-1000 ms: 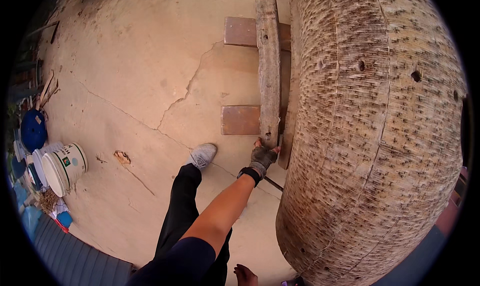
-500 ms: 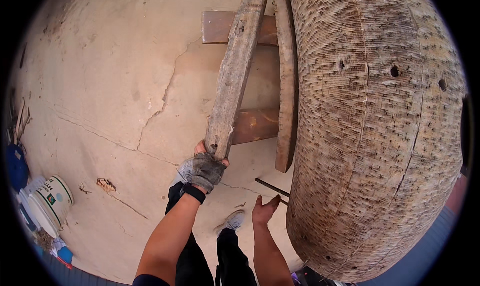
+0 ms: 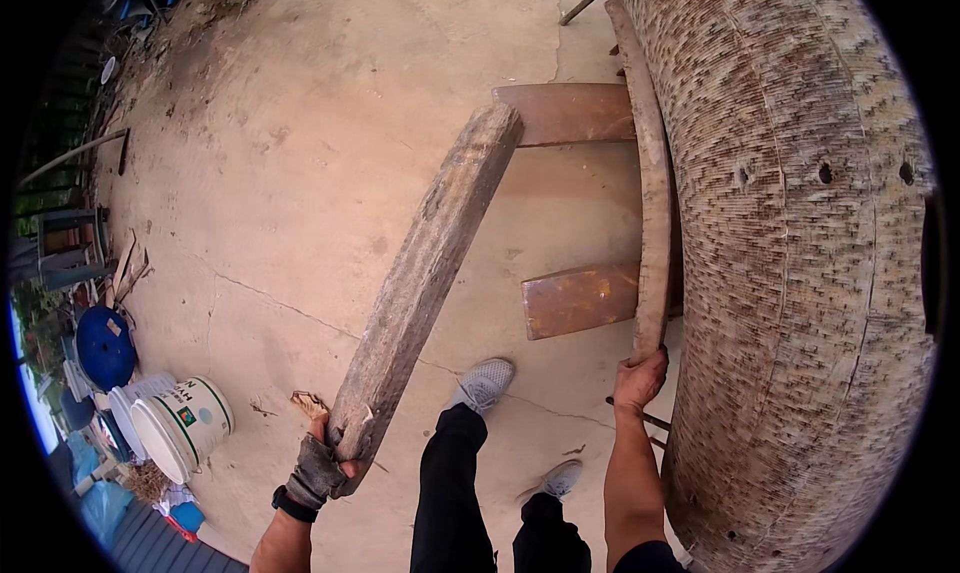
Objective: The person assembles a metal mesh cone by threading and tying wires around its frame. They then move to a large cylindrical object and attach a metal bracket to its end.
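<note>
A worn grey wooden beam (image 3: 425, 263) slants across the middle. My left hand (image 3: 318, 470), in a grey fingerless glove, is closed round its near end at the lower left. The beam's far end is at the left edge of a flat brown board (image 3: 575, 113). On the right, my bare right hand (image 3: 641, 380) grips the near end of a second, narrower wooden plank (image 3: 654, 193). This plank runs lengthwise beside a huge ribbed cylinder (image 3: 800, 273). Another brown board (image 3: 582, 303) extends left from the plank; where both boards end on the right is hidden.
Thin dark rods (image 3: 640, 415) stick out from under the cylinder near my right hand. A white bucket (image 3: 185, 425) lies tipped at the left, with a blue round object (image 3: 105, 348) behind it. My shoes (image 3: 485, 383) stand on the cracked concrete floor (image 3: 300, 173).
My left hand has moved left and nearer, swinging the beam's near end away from the cylinder. My right hand, open before, has closed on the narrower plank. The view has shifted too.
</note>
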`<move>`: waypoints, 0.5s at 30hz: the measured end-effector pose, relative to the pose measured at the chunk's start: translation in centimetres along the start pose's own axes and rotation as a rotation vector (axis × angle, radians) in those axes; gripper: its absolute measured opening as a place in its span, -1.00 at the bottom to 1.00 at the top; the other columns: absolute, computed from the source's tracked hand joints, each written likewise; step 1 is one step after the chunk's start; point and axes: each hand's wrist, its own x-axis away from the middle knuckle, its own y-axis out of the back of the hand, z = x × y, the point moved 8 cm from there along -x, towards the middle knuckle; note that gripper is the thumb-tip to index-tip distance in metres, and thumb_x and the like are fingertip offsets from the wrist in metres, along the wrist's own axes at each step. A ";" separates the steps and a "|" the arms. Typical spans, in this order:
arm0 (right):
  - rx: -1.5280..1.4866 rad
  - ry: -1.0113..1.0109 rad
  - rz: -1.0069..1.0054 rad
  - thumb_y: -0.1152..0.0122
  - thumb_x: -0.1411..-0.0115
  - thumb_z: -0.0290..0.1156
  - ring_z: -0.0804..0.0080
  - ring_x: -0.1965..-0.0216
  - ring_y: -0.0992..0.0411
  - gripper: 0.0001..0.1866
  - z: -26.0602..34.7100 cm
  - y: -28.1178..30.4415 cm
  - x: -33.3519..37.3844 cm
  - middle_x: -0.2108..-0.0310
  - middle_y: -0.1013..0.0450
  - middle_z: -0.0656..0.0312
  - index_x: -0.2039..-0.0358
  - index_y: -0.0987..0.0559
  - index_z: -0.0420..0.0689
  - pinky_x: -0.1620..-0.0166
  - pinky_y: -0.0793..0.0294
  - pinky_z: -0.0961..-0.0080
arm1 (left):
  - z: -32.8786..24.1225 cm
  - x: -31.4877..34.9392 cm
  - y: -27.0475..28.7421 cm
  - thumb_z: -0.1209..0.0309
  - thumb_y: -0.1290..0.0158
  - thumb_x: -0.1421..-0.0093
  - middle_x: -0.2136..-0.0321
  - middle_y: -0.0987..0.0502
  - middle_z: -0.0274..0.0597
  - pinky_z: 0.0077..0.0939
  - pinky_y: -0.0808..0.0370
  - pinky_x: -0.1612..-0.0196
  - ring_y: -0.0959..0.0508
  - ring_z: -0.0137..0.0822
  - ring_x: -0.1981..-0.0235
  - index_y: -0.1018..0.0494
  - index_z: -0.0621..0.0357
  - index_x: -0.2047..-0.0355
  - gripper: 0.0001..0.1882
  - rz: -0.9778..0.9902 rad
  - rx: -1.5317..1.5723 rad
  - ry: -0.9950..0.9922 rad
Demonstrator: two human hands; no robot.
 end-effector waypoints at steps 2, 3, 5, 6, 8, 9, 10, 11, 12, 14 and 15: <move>-0.099 0.051 0.055 -0.34 0.20 -0.49 -0.12 0.04 -0.34 -0.30 4.7 2.4 3.5 0.10 -0.33 -0.15 0.00 -0.24 -0.29 -0.02 -0.34 0.10 | 0.1 4.6 -0.5 0.01 -0.35 0.21 0.11 -0.40 -0.06 -0.35 -0.36 -0.04 -0.41 -0.25 0.06 -0.13 0.35 -0.12 0.01 -0.013 0.227 0.190; -0.156 0.061 0.091 -0.33 0.21 -0.48 -0.14 0.00 -0.33 -0.24 6.4 4.1 6.0 0.06 -0.32 -0.15 -0.05 -0.22 -0.29 -0.04 -0.33 0.10 | 0.3 6.9 -0.7 0.11 -0.36 0.21 0.10 -0.41 -0.07 -0.36 -0.35 -0.06 -0.40 -0.26 0.03 -0.13 0.35 -0.13 -0.02 -0.048 0.350 0.252; -0.237 -0.039 0.207 -0.31 0.23 -0.48 -0.16 0.05 -0.36 -0.22 9.0 9.0 10.2 0.11 -0.35 -0.17 -0.05 -0.21 -0.30 -0.01 -0.36 0.10 | 0.1 10.1 -1.3 0.25 -0.36 0.23 0.04 -0.41 -0.08 -0.34 -0.33 -0.11 -0.40 -0.24 0.00 -0.16 0.38 -0.13 -0.06 -0.020 0.478 0.409; -0.285 -0.076 0.257 -0.31 0.25 -0.48 -0.17 0.08 -0.38 -0.22 10.4 11.9 12.1 0.14 -0.36 -0.18 -0.05 -0.21 -0.31 0.01 -0.38 0.10 | 0.1 11.5 -1.2 0.30 -0.34 0.22 0.03 -0.42 -0.04 -0.34 -0.33 -0.12 -0.42 -0.21 0.00 -0.18 0.41 -0.12 -0.10 -0.073 0.511 0.408; -0.420 -0.093 0.349 -0.29 0.27 -0.48 -0.17 0.16 -0.43 -0.23 13.0 18.0 14.7 0.21 -0.41 -0.19 -0.03 -0.23 -0.32 0.06 -0.43 0.13 | 1.7 13.2 0.1 0.35 -0.31 0.20 0.08 -0.46 -0.02 -0.36 -0.36 -0.08 -0.45 -0.19 0.04 -0.23 0.43 -0.08 -0.17 -0.134 0.449 0.471; -0.485 -0.108 0.399 -0.29 0.27 -0.47 -0.16 0.20 -0.45 -0.25 13.8 20.9 15.8 0.24 -0.43 -0.19 -0.01 -0.25 -0.33 0.09 -0.45 0.15 | 2.6 13.7 0.8 0.37 -0.30 0.18 0.10 -0.48 -0.01 -0.36 -0.39 -0.05 -0.47 -0.19 0.07 -0.25 0.44 -0.06 -0.21 -0.156 0.392 0.484; -0.522 -0.084 0.437 -0.30 0.27 -0.47 -0.04 0.22 -0.47 -0.30 14.1 23.2 16.4 0.27 -0.45 -0.14 0.03 -0.28 -0.33 0.11 -0.46 0.22 | 3.5 13.3 1.9 0.36 -0.31 0.18 0.12 -0.49 -0.02 -0.37 -0.41 -0.02 -0.49 -0.19 0.10 -0.26 0.43 -0.05 -0.21 -0.205 0.386 0.509; -0.558 -0.071 0.466 -0.32 0.26 -0.48 0.08 0.25 -0.49 -0.34 14.1 25.4 17.0 0.29 -0.46 -0.09 0.07 -0.32 -0.33 0.14 -0.48 0.29 | 4.3 12.8 3.2 0.35 -0.32 0.18 0.14 -0.50 -0.02 -0.39 -0.43 0.02 -0.50 -0.19 0.12 -0.27 0.42 -0.04 -0.22 -0.241 0.375 0.528; -0.592 -0.064 0.487 -0.33 0.25 -0.48 0.19 0.28 -0.51 -0.39 14.0 27.8 17.2 0.32 -0.48 -0.05 0.11 -0.36 -0.33 0.16 -0.49 0.36 | 5.3 12.0 4.2 0.34 -0.33 0.18 0.15 -0.51 -0.03 -0.41 -0.44 0.05 -0.51 -0.20 0.15 -0.28 0.42 -0.03 -0.23 -0.268 0.363 0.542; -0.570 -0.032 0.686 -0.37 0.27 -0.45 0.27 0.30 -0.52 -0.38 15.7 32.5 16.7 0.34 -0.50 -0.02 0.13 -0.38 -0.33 0.20 -0.51 0.39 | 7.8 10.7 5.8 0.35 -0.30 0.13 0.21 -0.53 -0.02 -0.38 -0.49 0.18 -0.55 -0.16 0.26 -0.32 0.34 0.01 -0.33 -0.376 0.520 0.548; -0.551 -0.045 0.763 -0.39 0.28 -0.44 0.30 0.32 -0.52 -0.38 16.1 34.8 16.5 0.35 -0.50 -0.01 0.14 -0.39 -0.34 0.22 -0.52 0.40 | 11.2 10.8 7.0 0.32 -0.30 0.12 0.26 -0.54 0.01 -0.35 -0.51 0.22 -0.56 -0.12 0.31 -0.34 0.31 0.03 -0.36 -0.454 0.312 0.625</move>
